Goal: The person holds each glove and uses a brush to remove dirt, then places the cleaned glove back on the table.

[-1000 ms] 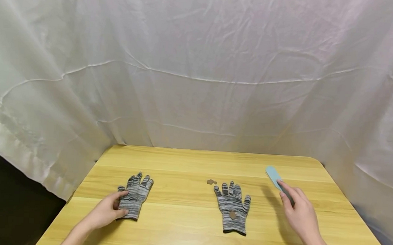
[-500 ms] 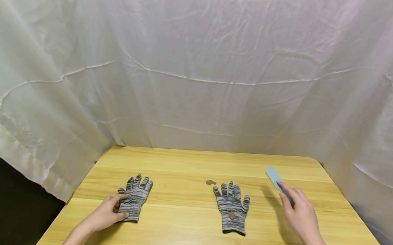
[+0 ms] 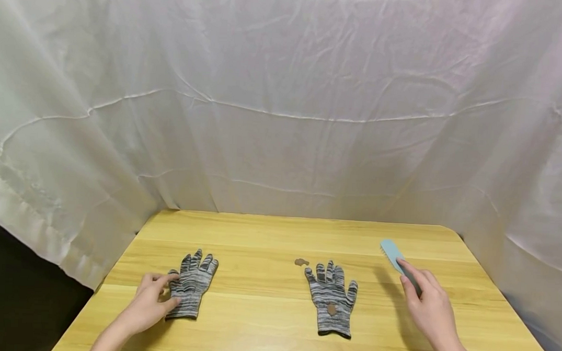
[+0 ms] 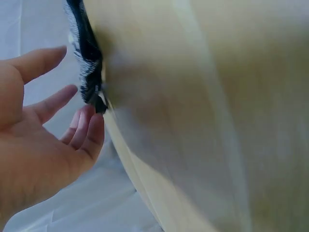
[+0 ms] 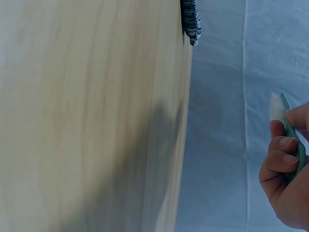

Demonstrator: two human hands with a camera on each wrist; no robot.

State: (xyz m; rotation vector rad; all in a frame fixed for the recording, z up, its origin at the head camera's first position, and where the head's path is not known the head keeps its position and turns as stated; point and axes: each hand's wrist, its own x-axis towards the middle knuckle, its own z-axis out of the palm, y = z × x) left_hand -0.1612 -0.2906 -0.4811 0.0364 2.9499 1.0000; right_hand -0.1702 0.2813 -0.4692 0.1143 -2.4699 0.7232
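Note:
My left hand is at the left side of a grey-and-black striped knit glove, its thumb and forefinger reaching over the near edge. The left wrist view has this hand's fingers apart and relaxed, fingertips right by the glove's edge. On the right, my right hand grips a light blue brush by its handle, raised over the table. White bristles show in the right wrist view. Between the hands lies a second striped glove, bearing a brown patch near its cuff.
A small, flat brown piece lies beyond the second glove's fingers. The wooden table has a pale curtain hanging behind it and along both sides. A dark area shows beyond the table's left edge.
My left hand's thumb and fingers have drawn back slightly leftward from the left glove, covering less of it. The right hand and brush stay almost where they were.

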